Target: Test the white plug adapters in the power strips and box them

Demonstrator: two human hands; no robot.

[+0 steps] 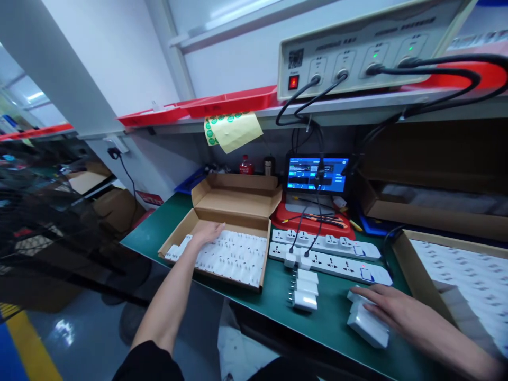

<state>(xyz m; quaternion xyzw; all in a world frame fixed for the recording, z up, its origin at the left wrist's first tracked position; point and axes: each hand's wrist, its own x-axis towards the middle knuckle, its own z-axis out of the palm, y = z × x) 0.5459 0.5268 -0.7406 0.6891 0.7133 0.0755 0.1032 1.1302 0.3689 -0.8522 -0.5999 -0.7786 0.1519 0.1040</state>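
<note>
Left hand [208, 233] open flat on white adapters [232, 259], right hand [400, 312] over another adapter [367, 325], grip unclear; tester [353, 53] lettering unreadable!

Bare left forearm [170, 301], bare right hand [408, 317], black sleeve [146, 362], apparently short, ending above the elbow
</note>
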